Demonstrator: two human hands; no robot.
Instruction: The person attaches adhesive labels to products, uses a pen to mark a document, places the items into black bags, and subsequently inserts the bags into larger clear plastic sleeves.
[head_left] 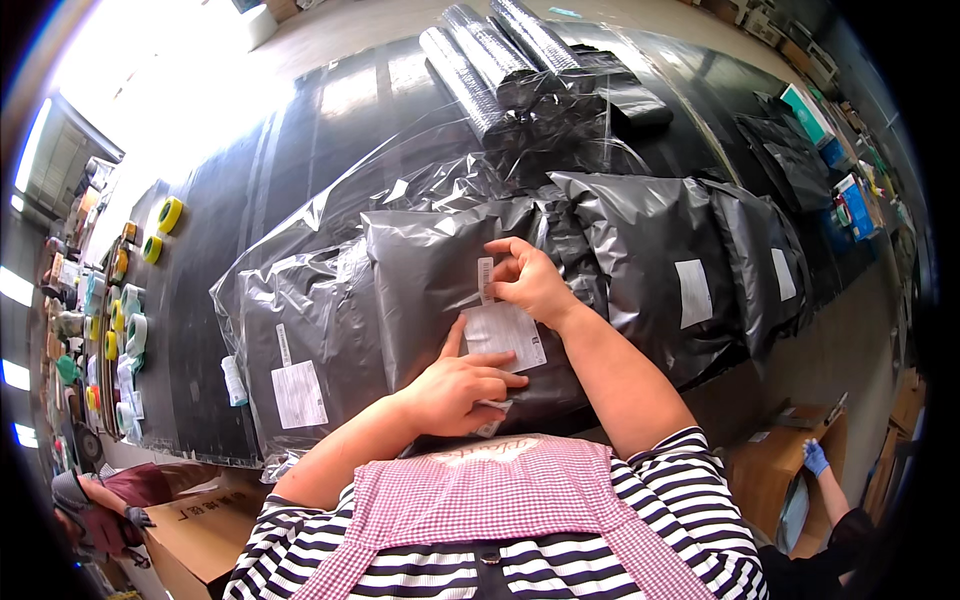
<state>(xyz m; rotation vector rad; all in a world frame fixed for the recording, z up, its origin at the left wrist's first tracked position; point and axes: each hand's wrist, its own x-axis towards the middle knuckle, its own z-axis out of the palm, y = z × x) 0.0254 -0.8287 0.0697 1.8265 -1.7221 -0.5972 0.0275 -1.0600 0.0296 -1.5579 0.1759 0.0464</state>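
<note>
A grey plastic mailing bag [425, 290], filled and bulging, lies in front of me. My left hand [455, 390] rests on it with fingers spread, some of them over the lower part of a white shipping label [505, 330]. Above that label, my right hand [535, 285] has its thumb and curled fingers at the edge of a narrow barcode sticker [485, 280]. Another filled mailing bag [340, 340] with a similar label and sticker sits to the left. On the right lie two more labelled mailing bags, one grey [640, 240] and one farther out [750, 240].
Rolls of shiny plastic film [485, 60] lie at the far side of the black table [340, 110]. Yellow tape rolls [170, 214] stand at left. Cardboard boxes [205, 530] flank me on the floor. A co-worker's gloved hand [816, 458] is at a right-hand box; another person is at lower left.
</note>
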